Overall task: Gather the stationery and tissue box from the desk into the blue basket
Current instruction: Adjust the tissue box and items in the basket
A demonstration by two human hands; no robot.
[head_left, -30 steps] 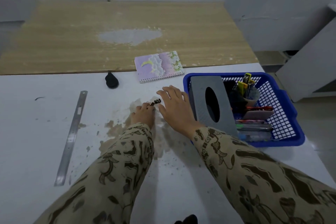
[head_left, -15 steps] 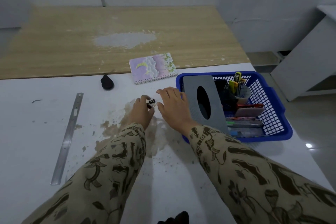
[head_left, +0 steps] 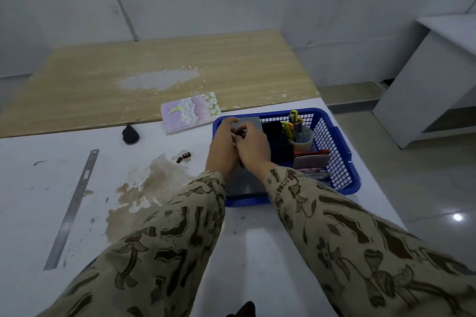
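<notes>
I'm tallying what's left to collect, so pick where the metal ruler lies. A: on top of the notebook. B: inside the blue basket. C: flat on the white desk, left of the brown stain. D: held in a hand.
C: the metal ruler lies flat on the white desk, left of the brown stain and well apart from the blue basket.

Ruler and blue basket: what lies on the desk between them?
In the head view, a brown stain and small black clips lie there.
</notes>
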